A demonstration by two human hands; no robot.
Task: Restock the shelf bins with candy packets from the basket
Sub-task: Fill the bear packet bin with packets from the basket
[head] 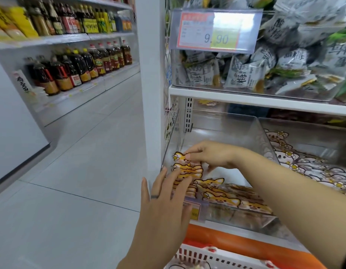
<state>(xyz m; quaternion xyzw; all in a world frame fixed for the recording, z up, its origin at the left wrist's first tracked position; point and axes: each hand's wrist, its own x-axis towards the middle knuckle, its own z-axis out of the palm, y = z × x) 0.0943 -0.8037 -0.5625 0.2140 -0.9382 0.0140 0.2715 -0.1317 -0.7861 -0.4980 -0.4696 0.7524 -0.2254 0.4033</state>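
Note:
A clear plastic shelf bin (263, 140) on the lower shelf holds orange fox-shaped candy packets (216, 191) along its front and left. My right hand (209, 155) reaches into the bin from the right and pinches the top packet (178, 158) of a stack at the bin's left side. My left hand (164, 197), fingers straight and spread, rests against the front of the same stack at the bin's front left corner. A white slotted basket (199, 257) sits below at the bottom edge; its contents are mostly hidden.
A neighbouring bin (304, 131) to the right holds white bear-shaped packets (296, 164). The upper bin (312, 94) is full of grey snack bags behind a 9.90 price tag (215, 30). A white pillar (150, 74) borders the shelf. Oil bottles (81, 68) line shelves across the tiled aisle.

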